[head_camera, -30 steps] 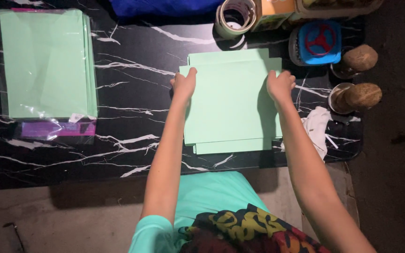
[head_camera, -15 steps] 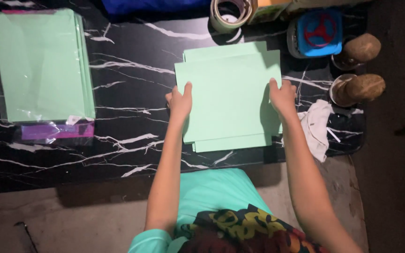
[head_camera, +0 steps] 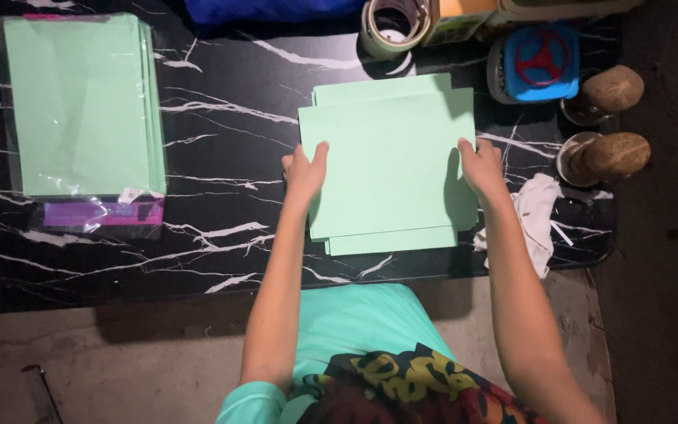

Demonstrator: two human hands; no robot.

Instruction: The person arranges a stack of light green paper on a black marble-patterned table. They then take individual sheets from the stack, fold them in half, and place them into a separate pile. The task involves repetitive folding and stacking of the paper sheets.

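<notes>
Black marble-veined table (head_camera: 221, 133); dim concrete floor (head_camera: 119, 369)

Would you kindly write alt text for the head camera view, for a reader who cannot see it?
Seen from above, a person's left hand and right hand press the side edges of a few light green paper sheets on a black marble-patterned table. A wrapped pack of green paper lies far left; a tape roll sits behind.

paper sheets (head_camera: 390, 157) lying mid tabletop (head_camera: 229, 133), wrapped paper pack (head_camera: 80, 110) sitting far left, tape roll (head_camera: 392, 27) behind, cloth (head_camera: 535, 220) lying right
</notes>
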